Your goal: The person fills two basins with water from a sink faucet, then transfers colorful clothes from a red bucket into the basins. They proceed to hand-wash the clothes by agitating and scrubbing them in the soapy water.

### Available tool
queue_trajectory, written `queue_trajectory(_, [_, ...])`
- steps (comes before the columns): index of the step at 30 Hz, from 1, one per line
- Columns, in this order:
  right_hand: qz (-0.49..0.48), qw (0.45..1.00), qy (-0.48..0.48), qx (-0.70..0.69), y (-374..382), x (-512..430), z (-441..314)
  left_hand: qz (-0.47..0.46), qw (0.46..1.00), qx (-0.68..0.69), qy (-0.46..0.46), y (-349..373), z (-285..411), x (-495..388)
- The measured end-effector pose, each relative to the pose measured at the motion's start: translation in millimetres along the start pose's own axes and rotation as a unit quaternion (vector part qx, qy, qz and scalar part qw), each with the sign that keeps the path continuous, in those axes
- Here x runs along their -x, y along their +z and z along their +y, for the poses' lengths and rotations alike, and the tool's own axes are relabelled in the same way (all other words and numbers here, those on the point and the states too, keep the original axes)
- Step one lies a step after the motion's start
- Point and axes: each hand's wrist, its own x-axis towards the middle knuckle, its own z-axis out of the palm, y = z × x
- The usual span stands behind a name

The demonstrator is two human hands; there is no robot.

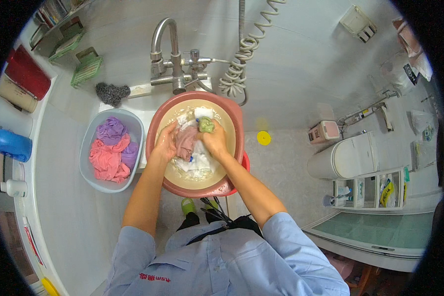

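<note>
Before me is a reddish-brown plastic basin [238, 127] with a cream inside, holding water and wet cloths. My right hand [215, 140] grips a bunched green cloth [206, 124], which sticks out above the fingers. My left hand [165, 142] is at the basin's left side, palm turned inward, beside a mauve cloth [187, 141]. Whether its fingers grip that cloth is hard to see. White cloths [198, 161] lie in the water under and around the mauve one. Small blue spots show at the mauve cloth's ends.
To the left stands a grey-blue tub [84, 162] with coral cloth [109, 159] and purple cloth [111, 130]. A chrome faucet [175, 68] rises behind the basin, near a coiled hose [236, 70]. A dark scrubber [111, 93] sits on the ledge. A toilet [349, 157] is at right.
</note>
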Motion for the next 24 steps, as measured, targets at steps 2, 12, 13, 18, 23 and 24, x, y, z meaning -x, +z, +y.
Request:
queue_trajectory(2, [0.006,0.996,-0.002,-0.094,2.0,7.1,-20.3,0.027,1.0,0.009,-0.004,43.7,-6.6,22.9])
queue_trajectory(12, [-0.049,0.952,-0.183,0.24,21.7,51.2,-64.4,-0.198,0.956,-0.033,0.214,-11.2,-60.6,-22.6])
queue_trajectory(13, [-0.059,0.952,-0.181,0.24,22.4,47.6,-56.7,-0.175,0.959,-0.038,0.221,-6.1,-61.4,-14.9])
queue_trajectory(18, [-0.04,0.935,-0.175,0.306,-13.6,-2.0,-23.1,-0.011,0.988,-0.112,0.105,31.7,-39.4,34.7])
queue_trajectory(23, [-0.158,0.898,-0.136,0.387,-44.8,4.5,-30.9,0.037,0.774,-0.572,0.27,48.3,-12.7,56.4])
queue_trajectory(24, [-0.183,0.862,-0.138,0.453,-46.1,11.1,-31.3,0.033,0.69,-0.645,0.328,43.6,-11.1,54.0])
